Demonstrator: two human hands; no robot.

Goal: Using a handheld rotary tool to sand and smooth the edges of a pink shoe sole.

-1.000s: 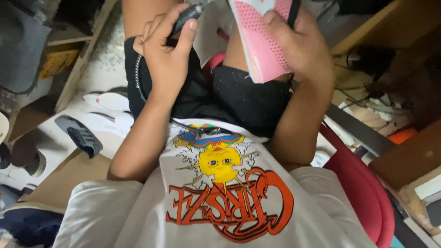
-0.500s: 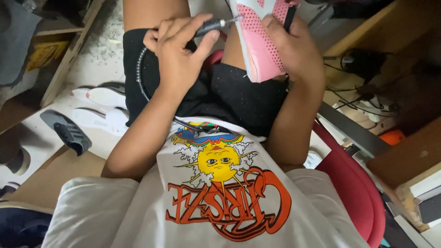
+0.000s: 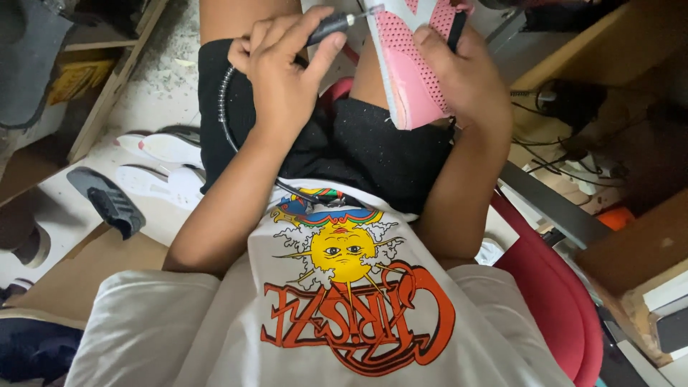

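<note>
Pink shoe (image 3: 412, 68) stands tilted at the far middle of the scene, over the person's lap, gripped from its right side by the right hand (image 3: 466, 79). The left hand (image 3: 283, 75), just left of it, is closed around a dark rotary tool handpiece (image 3: 331, 25) whose tip touches the shoe's pale sole edge. A ribbed cable (image 3: 228, 115) curves from that hand across the black shorts (image 3: 358, 150).

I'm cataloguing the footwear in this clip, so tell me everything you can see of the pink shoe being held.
The pink shoe has a mesh-textured pink upper and a pale grey sole edge, with a dark part at its right side. It stands tilted over the person's lap, its top cut off by the frame. The right hand grips it from the right, thumb on the mesh. The metal tip of the dark handheld tool, held by the left hand, meets its sole edge.
</note>
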